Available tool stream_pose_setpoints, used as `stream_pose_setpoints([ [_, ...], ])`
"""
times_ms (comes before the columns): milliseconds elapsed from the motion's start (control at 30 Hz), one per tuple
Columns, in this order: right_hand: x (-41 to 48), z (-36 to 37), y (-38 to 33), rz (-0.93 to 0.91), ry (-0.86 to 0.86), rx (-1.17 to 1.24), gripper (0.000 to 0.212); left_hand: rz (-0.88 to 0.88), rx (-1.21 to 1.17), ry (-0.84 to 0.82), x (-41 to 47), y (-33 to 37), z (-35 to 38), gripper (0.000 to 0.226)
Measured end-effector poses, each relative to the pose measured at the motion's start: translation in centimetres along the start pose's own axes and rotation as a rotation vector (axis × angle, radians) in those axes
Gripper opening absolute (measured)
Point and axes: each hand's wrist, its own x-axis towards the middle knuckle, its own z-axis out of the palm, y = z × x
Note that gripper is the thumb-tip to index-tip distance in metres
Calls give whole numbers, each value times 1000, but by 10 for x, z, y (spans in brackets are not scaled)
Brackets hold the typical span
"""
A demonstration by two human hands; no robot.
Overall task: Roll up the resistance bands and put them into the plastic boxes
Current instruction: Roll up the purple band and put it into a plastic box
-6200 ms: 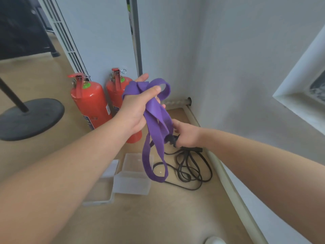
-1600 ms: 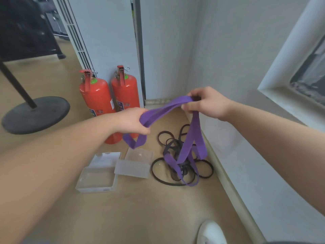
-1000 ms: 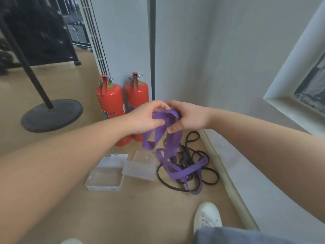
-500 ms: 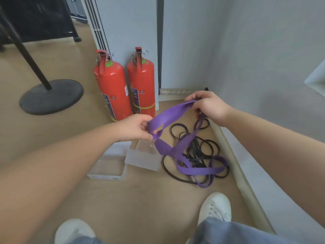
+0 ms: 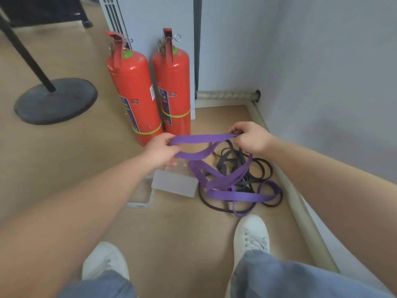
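A purple resistance band (image 5: pixel 223 181) stretches between my two hands above the floor. My left hand (image 5: pixel 160 150) pinches one end and my right hand (image 5: pixel 250 137) grips the other, about a forearm's width apart. The rest of the purple band hangs down and lies looped on the floor over a tangle of thin black resistance bands (image 5: pixel 255 166). A frosted plastic box (image 5: pixel 174 183) sits on the floor just left of the bands, partly under my left hand. A second clear box (image 5: pixel 140 200) lies beside it, mostly hidden by my left forearm.
Two red fire extinguishers (image 5: pixel 137 93) stand against the wall behind the boxes. A black round stand base (image 5: pixel 55 100) is at the left. A beige pipe (image 5: pixel 300 214) runs along the right wall. My white shoes (image 5: pixel 251 235) are near the bands.
My hands have pulled apart and lowered, stretching the purple band level between them. The view has tilted down, bringing my shoes and jeans into sight.
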Motion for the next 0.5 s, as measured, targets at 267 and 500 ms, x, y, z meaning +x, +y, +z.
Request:
stream_pose_setpoints([
  [267, 25, 28, 21, -58, 97, -399, 28, 131, 648, -204, 18, -44, 16, 21],
  [500, 26, 62, 56, -51, -121, -507, 25, 129, 831, -253, 26, -91, 56, 24],
])
